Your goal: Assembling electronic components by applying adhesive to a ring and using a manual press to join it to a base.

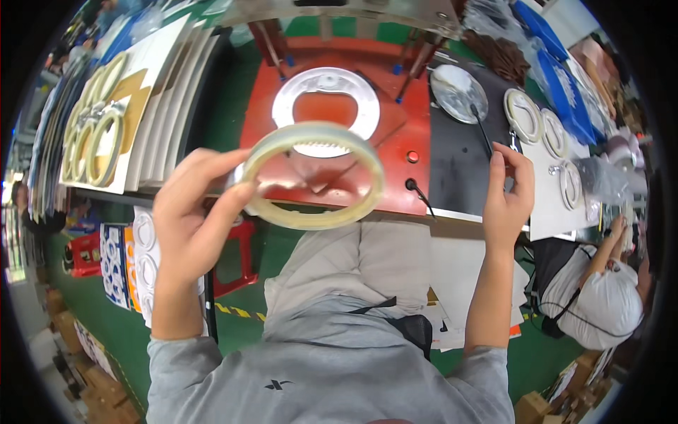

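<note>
My left hand [189,215] pinches a pale yellowish, translucent ring [379,177] at its left side, thumb below and fingers above. The ring is raised and tilted over the red work surface [406,187]. Beyond it lies a silvery-white ring-shaped plate [284,106], partly covered by the held ring. My right hand [508,201] is closed around a thin black-handled stick [484,134]. Its far end reaches into a round shiny dish [439,99] that holds something white; the kind of tip cannot be made out.
A clear-topped stand [339,20] on posts rises over the far side. A red button [412,157] sits on the surface. Stacked boards [173,106] carry more rings at left. Rings on white board [544,205] lie at right, near blue trays [565,92] and a co-worker [593,304].
</note>
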Demonstrator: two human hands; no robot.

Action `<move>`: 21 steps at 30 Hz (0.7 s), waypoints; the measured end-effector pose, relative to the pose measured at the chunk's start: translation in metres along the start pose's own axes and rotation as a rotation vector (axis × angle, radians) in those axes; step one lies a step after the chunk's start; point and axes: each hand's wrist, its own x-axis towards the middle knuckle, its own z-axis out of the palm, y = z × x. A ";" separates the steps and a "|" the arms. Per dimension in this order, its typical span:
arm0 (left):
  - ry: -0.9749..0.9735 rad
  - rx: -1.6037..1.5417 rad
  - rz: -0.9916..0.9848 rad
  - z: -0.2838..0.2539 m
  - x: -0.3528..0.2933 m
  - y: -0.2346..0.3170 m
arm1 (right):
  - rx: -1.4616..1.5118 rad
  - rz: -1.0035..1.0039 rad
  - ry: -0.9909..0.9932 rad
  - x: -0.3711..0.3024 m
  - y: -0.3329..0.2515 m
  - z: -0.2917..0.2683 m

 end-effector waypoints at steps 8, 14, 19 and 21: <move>0.197 -0.426 -0.163 0.066 0.031 -0.017 | 0.252 -0.473 -0.291 0.003 -0.130 0.052; 0.359 -0.396 -0.181 0.079 0.046 -0.017 | 0.079 -0.562 -0.392 0.017 -0.137 0.086; 0.360 -0.140 -0.161 0.075 0.059 -0.034 | 0.055 -0.519 -0.452 0.041 -0.129 0.093; 0.312 0.011 -0.066 0.070 0.056 -0.043 | 0.016 -0.498 -0.495 0.046 -0.123 0.094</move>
